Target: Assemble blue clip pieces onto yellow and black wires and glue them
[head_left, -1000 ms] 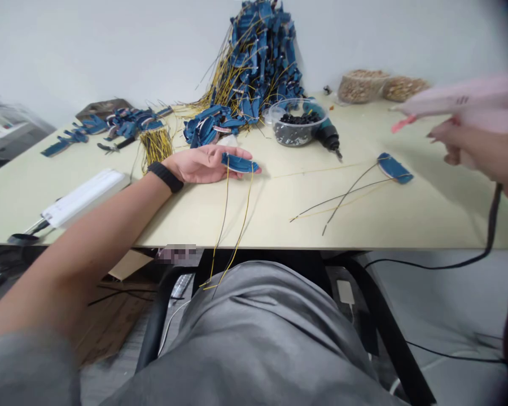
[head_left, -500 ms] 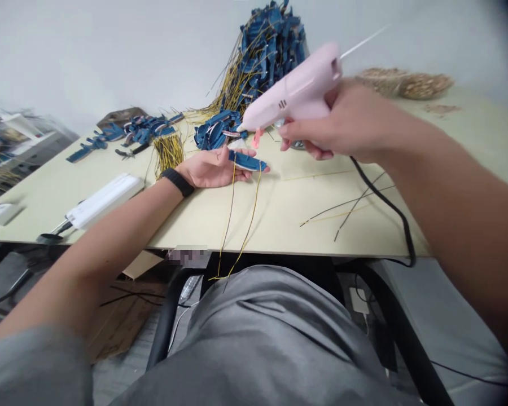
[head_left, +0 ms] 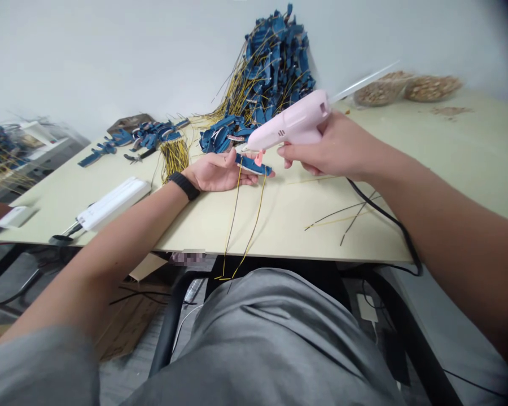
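My left hand [head_left: 215, 172] lies palm up on the table [head_left: 288, 220] and holds a small blue piece [head_left: 254, 166] at its fingertips. Thin yellow and dark wires [head_left: 243, 220] hang from the piece over the table's front edge. My right hand [head_left: 330, 148] grips a pink glue gun [head_left: 288, 125], a clear glue stick jutting from its back. The gun's nozzle points left and down, right at the blue piece. Its black cord [head_left: 389, 220] trails over the table edge.
A tall heap of blue pieces with yellow wires [head_left: 271, 67] stands at the back. More blue pieces [head_left: 139, 137] and a yellow wire bundle [head_left: 174, 155] lie at the left. A white power strip [head_left: 110, 203] sits near the left edge. Loose wires [head_left: 342, 214] lie at the right, tan bags [head_left: 410, 87] behind.
My right hand has brought the glue gun from the far right down to the blue piece in my left hand. My left hand has stayed in place.
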A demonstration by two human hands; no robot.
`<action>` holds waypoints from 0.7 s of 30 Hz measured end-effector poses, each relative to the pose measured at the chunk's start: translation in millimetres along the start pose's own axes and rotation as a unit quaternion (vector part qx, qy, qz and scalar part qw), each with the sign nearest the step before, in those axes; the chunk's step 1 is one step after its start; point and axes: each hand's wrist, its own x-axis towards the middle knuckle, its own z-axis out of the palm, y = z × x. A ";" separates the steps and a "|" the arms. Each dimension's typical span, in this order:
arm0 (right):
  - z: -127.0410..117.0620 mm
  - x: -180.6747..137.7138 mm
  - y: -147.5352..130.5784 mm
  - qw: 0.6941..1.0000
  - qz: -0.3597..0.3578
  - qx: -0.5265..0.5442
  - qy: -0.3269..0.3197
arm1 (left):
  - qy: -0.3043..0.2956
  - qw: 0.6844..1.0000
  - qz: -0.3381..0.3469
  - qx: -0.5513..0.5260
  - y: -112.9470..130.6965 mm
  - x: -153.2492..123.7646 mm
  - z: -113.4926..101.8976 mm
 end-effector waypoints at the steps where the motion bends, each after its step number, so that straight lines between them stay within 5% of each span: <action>1: 0.8 -0.3 0.2 1.000 0.000 0.006 0.002 | 0.012 1.000 0.018 -0.003 -2.8 -1.4 2.2; 9: 3.5 1.4 4.4 1.000 -0.013 0.024 0.001 | 0.118 0.992 0.019 -0.049 -4.8 -6.4 23.1; 21: 1.1 -1.7 1.6 1.000 -0.001 0.003 0.000 | 0.072 0.994 0.046 -0.064 -3.9 -6.0 25.0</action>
